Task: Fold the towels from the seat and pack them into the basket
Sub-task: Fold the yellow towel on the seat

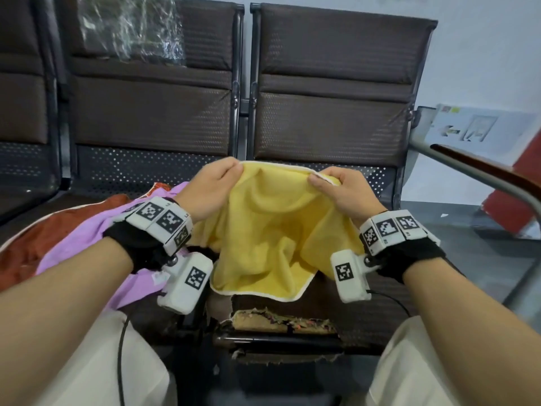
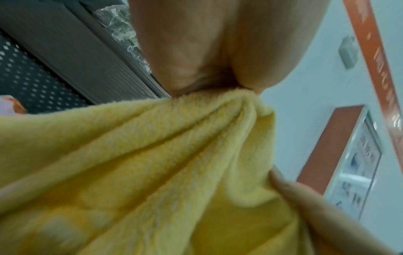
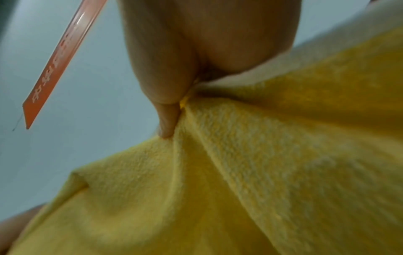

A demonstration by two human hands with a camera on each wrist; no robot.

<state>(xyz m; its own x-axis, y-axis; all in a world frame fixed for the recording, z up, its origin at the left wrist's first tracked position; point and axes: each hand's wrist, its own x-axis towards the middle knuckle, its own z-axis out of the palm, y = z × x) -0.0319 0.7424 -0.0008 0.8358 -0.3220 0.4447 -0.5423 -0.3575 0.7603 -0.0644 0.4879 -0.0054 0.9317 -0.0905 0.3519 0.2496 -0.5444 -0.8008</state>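
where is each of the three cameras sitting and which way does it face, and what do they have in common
Head: worn on the head, facing forward and down at the seat; shows both forearms, left hand and right hand pinching the yellow towel, with purple towel and rust towel beside.
Left wrist: under the left hand, looking up along the fingers at the bunched yellow towel, seat back and wall.
Right wrist: under the right hand, looking up at the towel and wall.
Shared: all three show the yellow towel pinched along its edge.

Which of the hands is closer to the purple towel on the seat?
Left. The left hand is just above the purple towel; the right hand is farther away, across the yellow towel.
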